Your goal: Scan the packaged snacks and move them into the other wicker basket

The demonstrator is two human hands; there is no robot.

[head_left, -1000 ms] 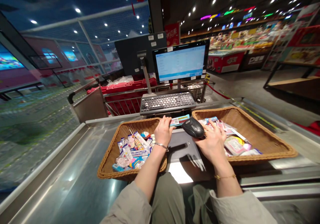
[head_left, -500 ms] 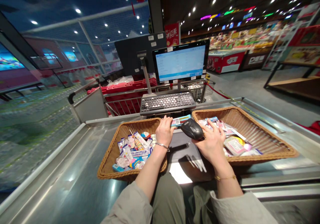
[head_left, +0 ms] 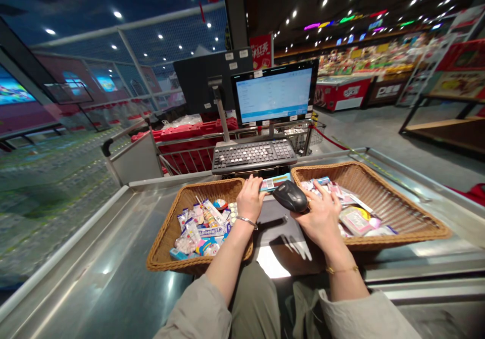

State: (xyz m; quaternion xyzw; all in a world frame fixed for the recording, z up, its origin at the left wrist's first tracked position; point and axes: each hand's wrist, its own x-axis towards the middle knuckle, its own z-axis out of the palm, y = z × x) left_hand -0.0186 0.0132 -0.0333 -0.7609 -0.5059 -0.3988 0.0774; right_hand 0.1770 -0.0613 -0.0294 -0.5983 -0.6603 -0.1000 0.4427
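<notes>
Head view: the left hand [head_left: 250, 201] pinches a packet [head_left: 276, 181] at eleven o'clock of the scanner [head_left: 290, 196] gripped in the right hand [head_left: 320, 215], so a scanner bump could dislodge the packet.

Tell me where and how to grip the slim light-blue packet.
Likely best pinched at its left end, coming from the left, as the left hand does: the packet is elongated, and the handheld barcode scanner, in front of its right end, crowds that side.

A shiny metal counter [head_left: 127, 258]
From here I see a left wicker basket [head_left: 163, 240] and right wicker basket [head_left: 411, 215] resting on it, apart.
</notes>
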